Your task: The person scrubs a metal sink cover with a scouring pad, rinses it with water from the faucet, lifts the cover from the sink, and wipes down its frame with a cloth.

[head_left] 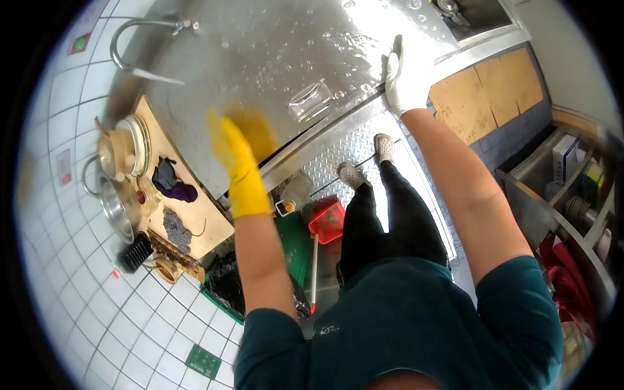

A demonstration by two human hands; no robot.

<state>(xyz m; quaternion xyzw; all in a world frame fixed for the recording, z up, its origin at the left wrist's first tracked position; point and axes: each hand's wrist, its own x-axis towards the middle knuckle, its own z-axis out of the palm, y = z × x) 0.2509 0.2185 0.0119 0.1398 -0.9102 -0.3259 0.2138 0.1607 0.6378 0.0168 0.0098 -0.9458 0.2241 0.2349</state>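
Note:
My left hand (237, 166), in a yellow rubber glove, is over the near left part of the wet steel counter (260, 58). Motion smears its fingers. A darker yellow blurred patch (257, 133) lies beside them; I cannot make out whether it is a held thing or part of the glove. My right hand (406, 81), in a white glove, rests with fingers stretched out at the counter's front edge. A clear rectangular container (311, 101) lies on the steel between both hands, touched by neither.
At upper left, water runs from a curved tap (127, 42). A wooden board (201, 221) at left bears dark cloths (174, 182), a grey scourer (175, 231) and stacked bowls. A sink basin (481, 19) is upper right. Below are a red dustpan (328, 221) and a black-lined bin (224, 286).

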